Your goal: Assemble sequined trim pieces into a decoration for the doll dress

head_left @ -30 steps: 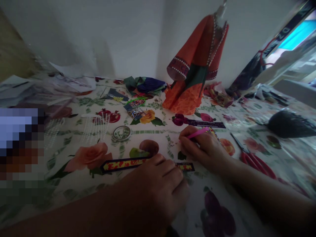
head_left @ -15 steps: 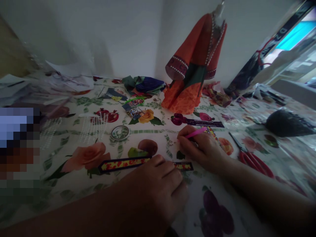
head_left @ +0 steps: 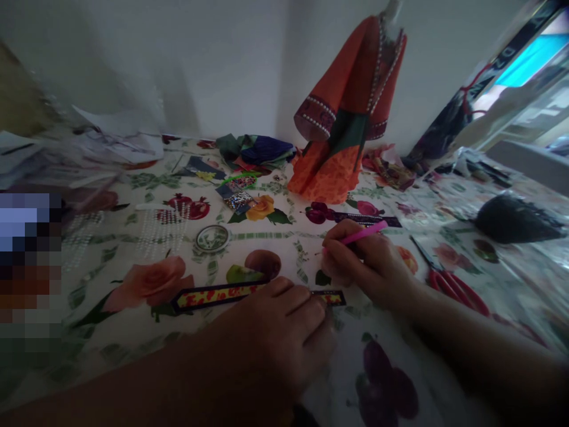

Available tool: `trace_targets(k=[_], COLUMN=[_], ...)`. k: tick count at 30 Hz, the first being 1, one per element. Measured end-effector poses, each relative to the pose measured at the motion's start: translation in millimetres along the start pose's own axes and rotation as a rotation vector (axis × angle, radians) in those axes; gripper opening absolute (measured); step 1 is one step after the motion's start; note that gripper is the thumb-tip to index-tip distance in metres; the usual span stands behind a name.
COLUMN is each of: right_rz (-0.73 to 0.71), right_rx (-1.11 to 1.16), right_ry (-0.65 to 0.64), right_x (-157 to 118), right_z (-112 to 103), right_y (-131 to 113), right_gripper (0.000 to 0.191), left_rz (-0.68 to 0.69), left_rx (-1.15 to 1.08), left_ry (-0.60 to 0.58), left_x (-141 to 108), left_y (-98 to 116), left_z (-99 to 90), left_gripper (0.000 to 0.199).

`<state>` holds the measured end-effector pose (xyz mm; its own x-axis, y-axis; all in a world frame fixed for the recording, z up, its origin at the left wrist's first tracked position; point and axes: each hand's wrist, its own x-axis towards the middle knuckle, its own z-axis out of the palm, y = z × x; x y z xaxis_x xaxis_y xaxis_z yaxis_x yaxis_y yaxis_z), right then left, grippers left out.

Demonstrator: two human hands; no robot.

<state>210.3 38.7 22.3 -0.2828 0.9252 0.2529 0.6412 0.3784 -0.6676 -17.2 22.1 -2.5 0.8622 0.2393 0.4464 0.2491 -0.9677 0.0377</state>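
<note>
My left hand [head_left: 284,332] rests on a yellow and red patterned strip with dark edges [head_left: 217,295], its fingers curled over the strip's middle. One pointed end of the strip shows to the left, and a short studded end [head_left: 333,298] shows to the right. In my right hand [head_left: 373,267] is a slim pink pen-like stick [head_left: 371,231], pinched between thumb and fingers. Its lower tip is hidden by the fingers, just above the tablecloth. Behind that hand lies a dark strip with pale bead rows [head_left: 355,217].
Red-handled scissors [head_left: 457,287] lie right of my right hand. Farther back are a round tin [head_left: 212,238], bead strands [head_left: 162,228], small bead packets [head_left: 239,198], bundled cloth [head_left: 260,149] and an orange-red dress on a stand [head_left: 340,118]. A black bag [head_left: 518,218] sits at right.
My right hand has rolled slightly, and the pink stick now points farther right and higher. The left hand stays on the strip. The whole view has shifted a little.
</note>
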Motion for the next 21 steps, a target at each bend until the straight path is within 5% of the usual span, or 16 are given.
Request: trace_targets(k=[10, 21], right_rz=[-0.101, -0.007], right_rx=[0.080, 0.015], right_ry=[0.014, -0.098], right_x=[-5.6, -9.6], right_z=[-8.2, -9.4], right_y=[-8.7, -6.2], right_gripper=[0.018, 0.016], left_rz=[0.046, -0.102], left_rx=[-0.016, 0.128], left_ry=[-0.099, -0.002], left_x=[10.8, -3.4], left_y=[-0.5, 7.5], left_z=[-14.8, 20.7], left_gripper=[0.026, 0.025])
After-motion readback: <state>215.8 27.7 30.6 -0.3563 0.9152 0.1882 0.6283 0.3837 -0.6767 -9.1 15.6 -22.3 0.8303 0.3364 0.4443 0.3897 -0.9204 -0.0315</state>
